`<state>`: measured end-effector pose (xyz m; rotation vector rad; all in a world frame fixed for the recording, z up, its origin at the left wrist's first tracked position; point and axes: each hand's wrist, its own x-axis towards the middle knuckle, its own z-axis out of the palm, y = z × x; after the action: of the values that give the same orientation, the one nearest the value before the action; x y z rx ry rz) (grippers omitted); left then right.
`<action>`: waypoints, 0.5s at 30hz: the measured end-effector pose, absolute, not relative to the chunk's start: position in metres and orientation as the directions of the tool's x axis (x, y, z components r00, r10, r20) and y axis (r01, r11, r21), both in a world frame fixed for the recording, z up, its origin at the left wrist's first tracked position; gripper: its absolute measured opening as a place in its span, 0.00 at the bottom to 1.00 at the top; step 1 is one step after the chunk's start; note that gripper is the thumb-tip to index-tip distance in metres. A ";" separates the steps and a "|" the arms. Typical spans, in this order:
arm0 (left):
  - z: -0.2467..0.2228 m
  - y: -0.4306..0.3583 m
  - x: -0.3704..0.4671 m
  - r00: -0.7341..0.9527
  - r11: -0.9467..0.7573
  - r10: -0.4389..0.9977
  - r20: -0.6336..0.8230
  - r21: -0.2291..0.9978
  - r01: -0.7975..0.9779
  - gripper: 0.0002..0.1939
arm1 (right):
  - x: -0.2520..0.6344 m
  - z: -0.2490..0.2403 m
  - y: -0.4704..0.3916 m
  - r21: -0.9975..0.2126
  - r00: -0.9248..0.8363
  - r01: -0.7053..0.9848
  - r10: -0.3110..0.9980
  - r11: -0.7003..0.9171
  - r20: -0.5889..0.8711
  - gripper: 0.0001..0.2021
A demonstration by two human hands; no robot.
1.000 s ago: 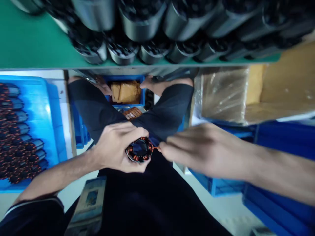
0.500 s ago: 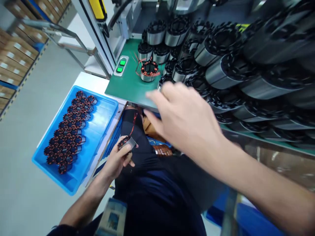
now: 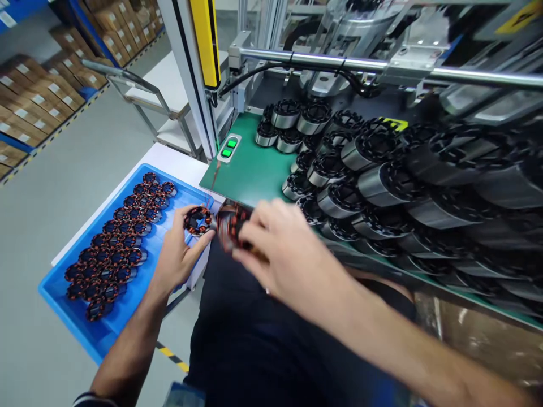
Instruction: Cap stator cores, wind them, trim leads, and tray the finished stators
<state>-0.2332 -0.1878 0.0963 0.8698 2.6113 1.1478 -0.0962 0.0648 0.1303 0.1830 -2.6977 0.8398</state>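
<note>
My left hand [image 3: 178, 251] grips a wound motor stator [image 3: 197, 220], its ring of black slots and copper windings turned toward me, at the right side of the blue tray. A thin twisted wire rises from near it. In my right hand [image 3: 280, 240] is a second wound stator [image 3: 229, 225], blurred by motion and partly covered by my fingers. The two stators are close side by side; whether they touch I cannot tell. Both are just off the front edge of the green worktop [image 3: 254, 169].
Rows of unwound stators [image 3: 328, 169], stacked on the right, fill much of the worktop. Wound stators stand in rows in the blue tray [image 3: 169, 198] at left. Green buttons [image 3: 229, 148] sit at the worktop's corner. A metal rail [image 3: 314, 58] crosses behind, beside a yellow-fronted post [image 3: 204, 42].
My right hand has taken the wound stator with loose wires off the worktop and brought it down. My left hand has raised its stator leftward, beside the tray. The view has tilted up.
</note>
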 end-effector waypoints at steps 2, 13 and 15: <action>0.095 -0.160 -0.251 -0.758 0.536 0.638 0.132 0.630 0.561 0.30 | -0.055 0.116 0.041 -0.743 -0.973 -0.194 -0.028 0.641 0.230 0.09; 0.097 -0.071 -0.273 -0.596 0.538 0.771 0.223 0.271 0.798 0.46 | 0.070 0.010 0.015 -0.936 -0.950 0.159 0.307 0.313 -0.059 0.12; 0.102 -0.090 -0.238 -0.498 0.436 0.835 0.235 0.270 0.858 0.44 | 0.081 0.017 0.029 -0.938 -0.916 0.158 0.400 0.308 -0.023 0.14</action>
<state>-0.2385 -0.0903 0.1020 1.6042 2.7178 0.5741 0.0806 0.0291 0.0166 -0.5122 -2.3594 1.6537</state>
